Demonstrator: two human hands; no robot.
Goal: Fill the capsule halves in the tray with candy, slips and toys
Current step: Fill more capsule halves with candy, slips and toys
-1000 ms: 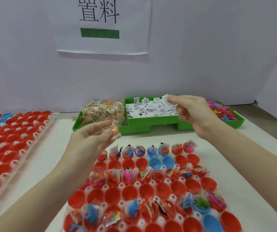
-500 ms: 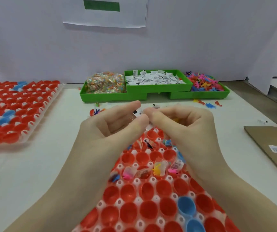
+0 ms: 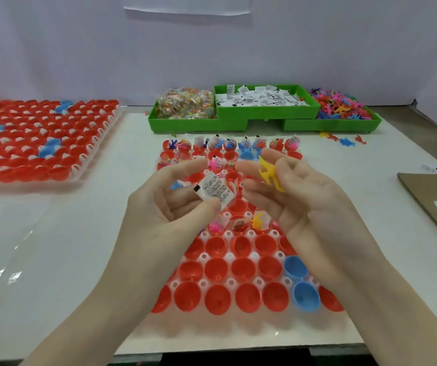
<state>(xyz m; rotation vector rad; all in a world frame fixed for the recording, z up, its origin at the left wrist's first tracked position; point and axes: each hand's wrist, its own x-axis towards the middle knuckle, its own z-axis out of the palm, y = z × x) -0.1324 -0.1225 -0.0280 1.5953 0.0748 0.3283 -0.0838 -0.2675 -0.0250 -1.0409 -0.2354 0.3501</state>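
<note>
Two hands over the tray [image 3: 238,323]: the left hand [image 3: 170,202] pinches one slip [image 3: 213,191], the right hand [image 3: 299,196] holds one yellow toy [image 3: 269,175]. Behind the tray, three green bins [image 3: 265,116]: one of candy [image 3: 185,103], one of slips, one of toys, too many to count. Left of the tray, one second tray [image 3: 40,138] of red and blue halves. In the tray's near rows, two blue halves [image 3: 304,295] among the red. Right of the tray, one cardboard sheet [image 3: 434,204]. Four loose toys [image 3: 344,140] lie by the bins.
</note>
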